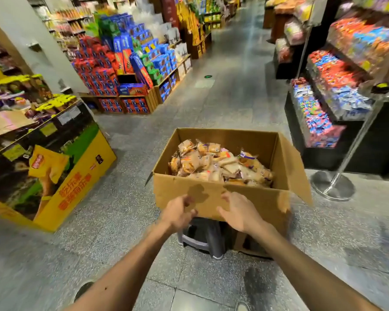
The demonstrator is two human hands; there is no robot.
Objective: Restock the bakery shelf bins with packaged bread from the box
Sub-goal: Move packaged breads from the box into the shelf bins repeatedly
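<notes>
Far left of the box stands one yellow printed display carton (54, 176). It carries two lines of red Chinese characters and a picture of a yellow snack bag with a red badge; the writing is too soft for me to read. Behind the box and to its left rise stacks of red and blue biscuit cartons (121, 70), too many to count, possibly a sandwich-biscuit brand.

The one open brown cardboard box (211, 198) sits on a single grey plastic stool (202, 239) in the aisle. The clear-wrapped packaged bread (218, 164) lies heaped inside it, dozens of packs.

My left hand (177, 215) is at the lower edge of the box's front wall with its fingers curled in. With the blur I cannot tell whether it grasps the cardboard. My right hand (238, 215) lies flat against the same wall, fingers spread, clasping nothing.

Right of the box stands one chrome pole on a round base (334, 187). Behind it are black tiered shelves of loose wrapped sweets (323, 104).
</notes>
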